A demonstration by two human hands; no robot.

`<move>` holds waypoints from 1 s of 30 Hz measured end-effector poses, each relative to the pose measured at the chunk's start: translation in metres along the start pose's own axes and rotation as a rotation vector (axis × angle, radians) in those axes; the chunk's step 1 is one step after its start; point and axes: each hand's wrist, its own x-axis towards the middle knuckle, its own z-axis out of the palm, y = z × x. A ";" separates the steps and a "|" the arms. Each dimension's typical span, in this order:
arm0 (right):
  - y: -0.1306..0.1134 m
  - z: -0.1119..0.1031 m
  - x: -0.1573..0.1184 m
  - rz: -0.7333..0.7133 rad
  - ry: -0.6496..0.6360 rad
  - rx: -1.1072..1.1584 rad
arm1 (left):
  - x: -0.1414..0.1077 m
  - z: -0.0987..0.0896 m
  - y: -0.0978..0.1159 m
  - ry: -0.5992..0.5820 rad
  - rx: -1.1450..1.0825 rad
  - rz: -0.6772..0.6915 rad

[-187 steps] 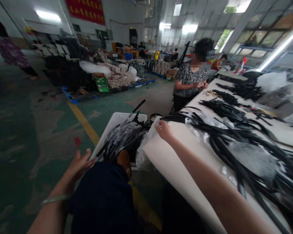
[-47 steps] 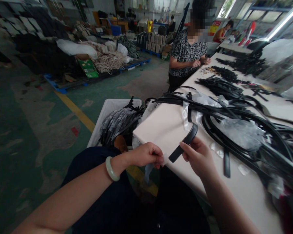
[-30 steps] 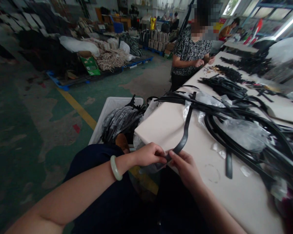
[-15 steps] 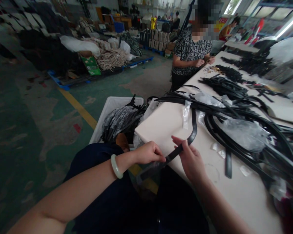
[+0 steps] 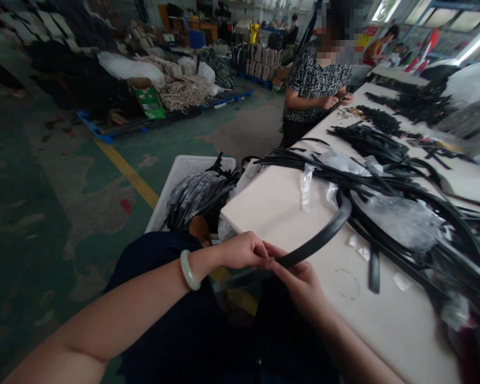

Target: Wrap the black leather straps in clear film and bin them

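Observation:
A long black strap (image 5: pixel 320 238) curves down from the tabletop to my two hands at the table's near edge. My left hand (image 5: pixel 243 250), with a pale green bangle on the wrist, pinches it between thumb and fingertips. Close against those fingertips, my right hand (image 5: pixel 298 280) grips the same strap, thumb on top and fingers behind it. Beyond the left hand, the strap's other end hangs over my lap, with clear plastic (image 5: pixel 240 301) around it. The exact spot between the fingertips is partly hidden.
On the white table (image 5: pixel 260 200) lie a heap of black straps (image 5: pixel 408 194) and clear plastic wrappers (image 5: pixel 404 216). A white crate (image 5: pixel 176 173) with bundled straps stands beyond the corner. A co-worker (image 5: pixel 316 80) stands at the table's far side. Loaded pallets (image 5: pixel 104 128) sit on the floor.
My right hand has slid along the strap toward my left hand, and their fingertips now meet. The strap's far part has swung right into a wider curve. My left hand has barely moved.

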 end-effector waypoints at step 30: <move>0.021 0.008 -0.007 -0.289 0.150 0.009 | 0.014 0.009 0.005 -0.012 -0.078 0.103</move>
